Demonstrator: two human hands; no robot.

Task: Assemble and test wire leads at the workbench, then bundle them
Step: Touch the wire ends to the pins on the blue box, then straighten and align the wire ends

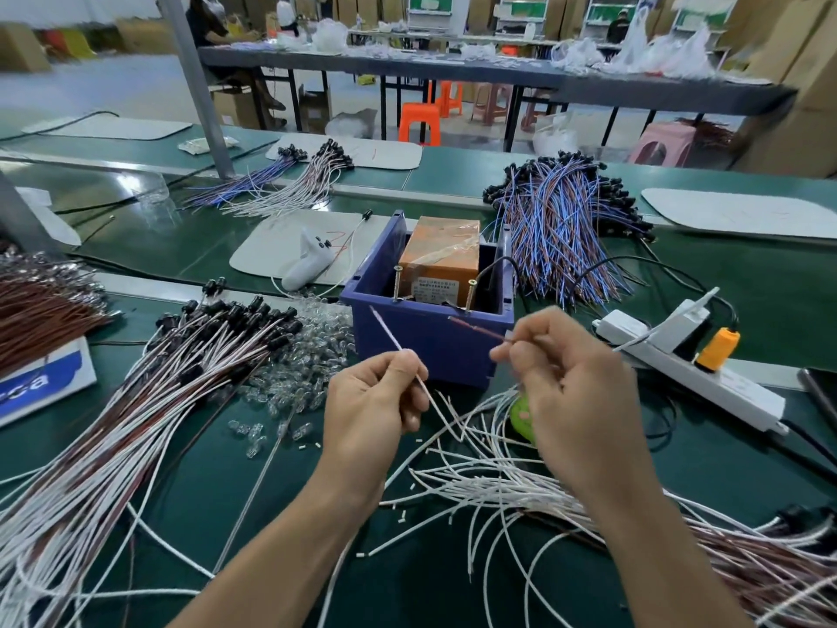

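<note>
My left grip (371,414) pinches the white wire (390,335), my right grip (570,392) the brown wire (475,328); both tips point toward the screws (470,294) just beyond.

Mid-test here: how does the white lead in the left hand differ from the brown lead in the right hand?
Colour: the white lead is pale; the brown lead is reddish. Pose: the white lead slants steeply up-left from the left hand; the brown lead lies nearly level, pointing left from the right hand. Shared: each is pinched at the fingertips, its free tip in front of the blue box.
</note>
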